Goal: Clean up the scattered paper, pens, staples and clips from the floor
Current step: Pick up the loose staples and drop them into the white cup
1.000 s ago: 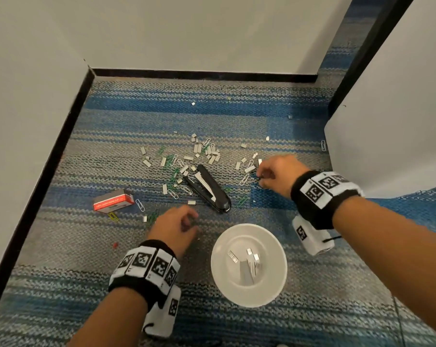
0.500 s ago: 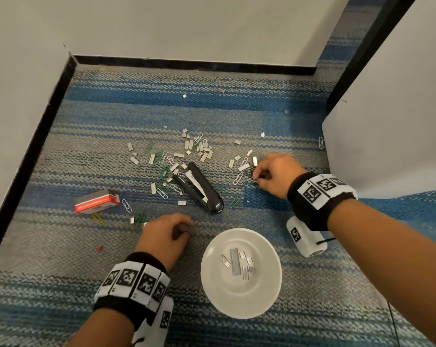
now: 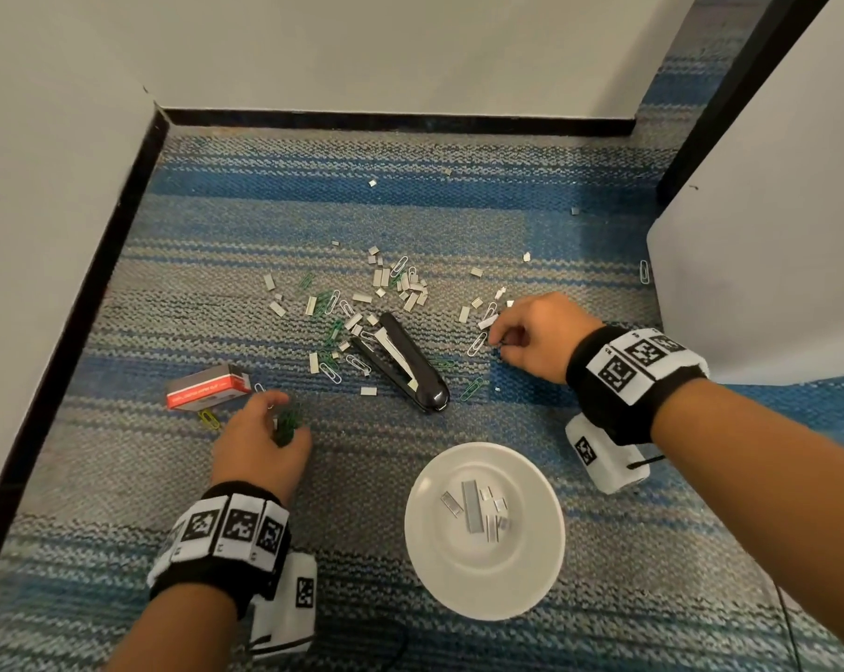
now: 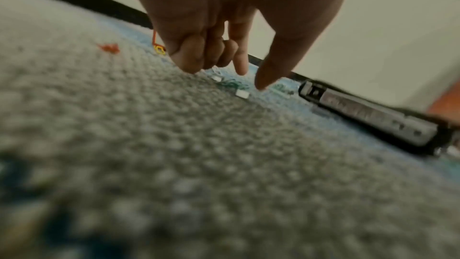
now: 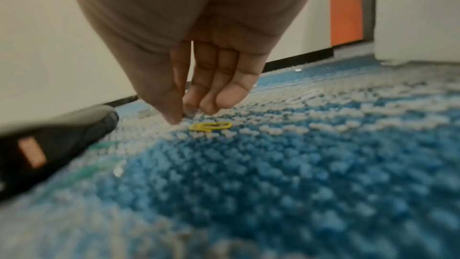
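Staples and paper clips lie scattered on the striped carpet around a black stapler. My left hand hovers over a bunch of green clips. Its thumb and index finger point down, apart and empty. My right hand is to the right of the stapler. Its thumb and fingertips pinch together on the carpet on a small dark piece, seemingly a paper clip. A yellow clip lies just in front of them. The white bowl nearest me holds several staple strips.
A red staple box and a yellow clip lie left of my left hand. Walls with black skirting close off the left and far sides. A white panel stands at the right, with a loose clip beside it.
My left hand has moved left toward the red box and now sits over the green clips. My right hand has stayed in place with its fingers pinched.
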A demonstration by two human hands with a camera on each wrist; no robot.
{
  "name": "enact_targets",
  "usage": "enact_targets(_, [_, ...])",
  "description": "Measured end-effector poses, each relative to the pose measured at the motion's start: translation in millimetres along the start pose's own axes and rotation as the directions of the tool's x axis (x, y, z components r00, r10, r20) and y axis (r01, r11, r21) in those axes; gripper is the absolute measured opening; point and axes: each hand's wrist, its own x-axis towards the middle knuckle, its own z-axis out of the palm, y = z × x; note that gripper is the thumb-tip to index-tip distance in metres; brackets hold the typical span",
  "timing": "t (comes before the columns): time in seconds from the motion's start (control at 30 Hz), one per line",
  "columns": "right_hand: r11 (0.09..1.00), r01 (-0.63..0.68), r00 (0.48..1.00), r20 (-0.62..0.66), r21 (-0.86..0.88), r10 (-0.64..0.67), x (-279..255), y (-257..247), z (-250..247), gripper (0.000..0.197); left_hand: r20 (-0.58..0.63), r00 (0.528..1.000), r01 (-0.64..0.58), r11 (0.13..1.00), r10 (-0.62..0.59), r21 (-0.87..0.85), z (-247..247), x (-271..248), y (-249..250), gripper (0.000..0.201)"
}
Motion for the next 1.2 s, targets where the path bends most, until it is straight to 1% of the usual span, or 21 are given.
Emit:
enact_targets(0.07, [0.975, -0.108, 0.992, -0.046, 0.193, 0.119, -0.1, 3.7, -0.6, 0.017, 0.035, 0.999, -0.029, 0.996, 0.026, 0.085, -2.4, 1.4, -2.8, 0.039])
enact_targets(0.13, [0.883, -0.196, 0.966, -0.07, 0.426, 0.248, 1.0, 8.0, -0.5, 0.026, 0.014, 1.0, -0.017, 0.995, 0.016, 0.094, -4.0, 1.4, -4.3, 0.04])
enact_targets(0.2, [0.814, -0.238, 0.93, -0.118, 0.53, 0.348, 3.2, 12.5, -1.5, 0.035, -0.014, 1.0, -0.01, 0.994, 0.011, 0.112, -5.0, -1.4, -5.6, 0.04])
enact_targets(0.27, [0.814, -0.266, 0.909, -0.146, 0.517, 0.39, 5.5, 13.2, -4.1, 0.027, -0.045, 0.999, -0.012, 0.992, 0.018, 0.123, -4.8, -4.5, -5.7, 0.039])
enact_targets(0.33, [0.875, -0.284, 0.923, -0.136, 0.393, 0.36, 8.3, 13.6, -5.5, 0.01, -0.053, 0.998, -0.036, 0.99, 0.044, 0.134, -5.9, -6.0, -4.3, 0.035])
enact_targets(0.4, [0.943, -0.275, 0.949, -0.102, 0.187, 0.297, 11.3, 14.0, -4.8, 0.02, -0.041, 0.997, -0.056, 0.988, 0.062, 0.146, -6.4, -5.3, -4.7, 0.031])
enact_targets(0.47, [0.96, -0.273, 0.957, -0.083, 0.059, 0.277, 15.2, 15.2, -2.2, 0.029, -0.036, 0.996, -0.079, 0.986, 0.085, 0.148, -6.9, -5.0, -4.9, 0.026])
enact_targets(0.67, [0.958, -0.284, 0.953, -0.099, 0.045, 0.287, 16.6, 5.2, -7.7, 0.019, -0.085, 0.986, -0.138, 0.986, 0.146, 0.093, -4.0, -5.6, -14.7, 0.019])
enact_targets(0.73, [0.933, -0.315, 0.936, -0.106, 0.174, 0.336, 17.0, 3.9, -8.2, 0.013, -0.117, 0.99, -0.083, 0.997, 0.082, -0.006, -3.4, -4.6, -17.9, 0.018])
enact_targets(0.77, [0.89, -0.329, 0.924, -0.088, 0.315, 0.373, 18.0, 4.5, -8.4, 0.01, -0.134, 0.991, -0.027, 0.997, 0.018, -0.067, -3.9, -4.3, -19.5, 0.016])
enact_targets(0.8, [0.806, -0.34, 0.91, -0.047, 0.485, 0.412, 19.0, 4.2, -9.9, 0.013, -0.15, 0.988, 0.022, 0.991, -0.042, -0.131, -4.5, -3.9, -20.9, 0.014])
enact_targets(0.83, [0.678, -0.354, 0.893, 0.018, 0.644, 0.449, 20.4, 3.7, -11.0, 0.019, -0.156, 0.984, 0.06, 0.983, -0.087, -0.173, -5.2, -4.0, -22.6, 0.012])
enact_targets(0.87, [0.546, -0.367, 0.877, 0.084, 0.753, 0.473, 20.7, 2.9, -13.2, 0.024, -0.149, 0.984, 0.073, 0.982, -0.099, -0.171, -5.8, -4.1, -24.9, 0.013])
enact_targets(0.9, [0.463, -0.367, 0.869, 0.119, 0.807, 0.48, 21.0, 3.2, -14.7, 0.026, -0.13, 0.988, 0.067, 0.99, -0.083, -0.123, -6.0, -3.8, -26.8, 0.015])
enact_targets(0.93, [0.44, -0.36, 0.871, 0.126, 0.823, 0.475, 21.6, 4.4, -14.8, 0.025, -0.104, 0.993, 0.04, 0.997, -0.046, -0.061, -6.4, -3.2, -29.1, 0.017])
enact_targets(0.97, [0.473, -0.349, 0.881, 0.11, 0.809, 0.46, 22.6, 5.9, -13.7, 0.024, -0.083, 0.996, 0.012, 1.0, -0.014, -0.019, -6.3, -1.5, -31.0, 0.017])
enact_targets(1.0, [0.56, -0.341, 0.895, 0.079, 0.755, 0.44, 23.7, 7.7, -12.4, 0.022, -0.07, 0.998, -0.001, 1.0, 0.0, -0.009, -6.3, 0.5, -32.2, 0.016])
enact_targets(1.07, [0.77, -0.32, 0.924, 0.001, 0.552, 0.383, 24.8, 8.4, -9.8, 0.02, -0.055, 0.998, 0.006, 1.0, -0.007, -0.023, -7.4, 2.9, -33.7, 0.012])
enact_targets(1.1, [0.839, -0.305, 0.937, -0.018, 0.451, 0.35, 25.7, 8.3, -8.2, 0.021, -0.056, 0.998, 0.014, 0.999, -0.015, -0.03, -8.0, 2.3, -33.2, 0.01])
enact_targets(1.17, [0.927, -0.271, 0.961, 0.013, 0.26, 0.277, 26.4, 4.7, -5.8, 0.024, -0.074, 0.997, 0.024, 0.998, -0.028, -0.058, -9.1, -0.8, -29.5, 0.005])
enact_targets(1.2, [0.955, -0.25, 0.968, 0.035, 0.159, 0.247, 26.5, 2.6, -3.9, 0.025, -0.077, 0.996, 0.041, 0.993, -0.05, -0.113, -10.1, -1.6, -26.4, 0.003])
